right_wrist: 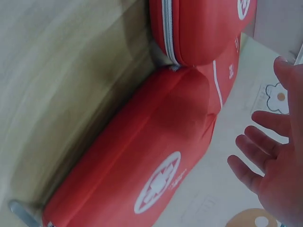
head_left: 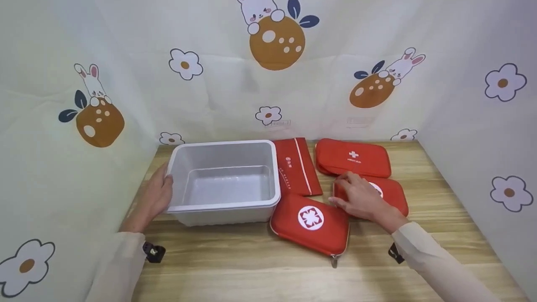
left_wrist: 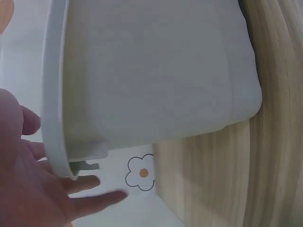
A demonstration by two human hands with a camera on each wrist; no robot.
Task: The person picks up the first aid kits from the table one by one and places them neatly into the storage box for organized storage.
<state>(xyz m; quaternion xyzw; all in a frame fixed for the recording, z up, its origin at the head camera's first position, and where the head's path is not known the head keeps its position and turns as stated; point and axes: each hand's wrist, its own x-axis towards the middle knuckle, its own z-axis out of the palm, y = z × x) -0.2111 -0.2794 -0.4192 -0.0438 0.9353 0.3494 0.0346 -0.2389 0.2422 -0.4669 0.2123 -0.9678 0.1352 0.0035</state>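
At the left side of a white plastic tub, my left hand touches the rim. Its fingers extend along the rim and past a corner in the left wrist view, where the left hand shows fairly straight fingers. My right hand hovers over a red first-aid case with a white round emblem partly hidden by the hand. The right wrist view shows that hand with spread, loosely bent fingers, apart from the case and holding nothing.
A second emblem case with a zipper lies nearer, beside the tub. Behind are a red FIRST AID case and a flat red packet, close together. Patterned cloth walls enclose the wooden table at the back and sides.
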